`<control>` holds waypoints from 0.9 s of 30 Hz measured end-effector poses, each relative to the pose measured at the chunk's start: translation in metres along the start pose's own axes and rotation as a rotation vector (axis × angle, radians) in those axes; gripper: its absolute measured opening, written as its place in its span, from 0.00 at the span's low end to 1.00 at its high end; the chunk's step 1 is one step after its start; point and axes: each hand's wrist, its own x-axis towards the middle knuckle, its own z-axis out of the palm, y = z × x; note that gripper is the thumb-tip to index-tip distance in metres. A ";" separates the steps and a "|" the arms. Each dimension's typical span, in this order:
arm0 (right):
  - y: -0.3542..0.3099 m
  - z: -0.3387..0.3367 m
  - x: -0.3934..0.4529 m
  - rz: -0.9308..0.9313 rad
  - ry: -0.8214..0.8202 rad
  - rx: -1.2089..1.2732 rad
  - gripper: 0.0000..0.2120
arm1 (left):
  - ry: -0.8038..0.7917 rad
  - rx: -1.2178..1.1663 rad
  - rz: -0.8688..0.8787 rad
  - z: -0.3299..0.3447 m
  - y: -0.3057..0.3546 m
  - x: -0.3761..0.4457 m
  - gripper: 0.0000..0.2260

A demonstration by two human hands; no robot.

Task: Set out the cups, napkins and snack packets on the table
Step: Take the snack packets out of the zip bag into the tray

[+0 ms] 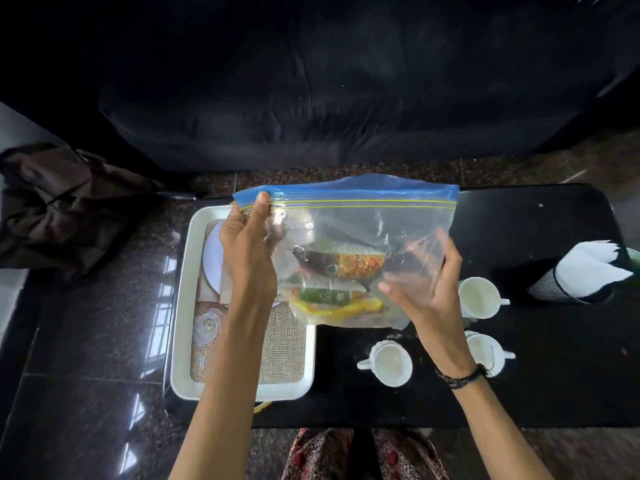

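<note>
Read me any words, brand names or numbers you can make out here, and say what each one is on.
No text can be read.
Colourful snack packets inside the clear zip-top plastic bag with a blue strip: printing is visible, but too blurred to read.
Small label on the brown woven burlap mat in the white rectangular tray: too small to read.
Three white ceramic cups: no markings visible.

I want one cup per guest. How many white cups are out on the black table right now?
3: one cup right of the bag, one below it, one partly behind the right wrist. The bag may hide more.
</note>
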 end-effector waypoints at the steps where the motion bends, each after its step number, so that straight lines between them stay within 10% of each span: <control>1: -0.003 0.002 0.001 -0.009 0.043 -0.007 0.43 | 0.002 -0.030 -0.026 0.002 0.000 -0.002 0.02; 13: -0.049 0.049 0.011 0.085 0.214 0.466 0.25 | -0.046 0.120 0.103 -0.014 0.008 0.003 0.07; 18: -0.064 0.071 0.026 0.101 0.355 0.701 0.19 | 0.120 0.069 -0.245 -0.041 -0.046 -0.022 0.21; 23: -0.067 0.099 0.033 0.161 0.454 0.824 0.25 | -0.206 -0.443 -0.666 -0.039 -0.086 -0.058 0.43; 27: -0.061 0.107 0.019 0.162 0.427 0.716 0.24 | -0.265 -0.671 -0.653 -0.034 -0.091 -0.055 0.47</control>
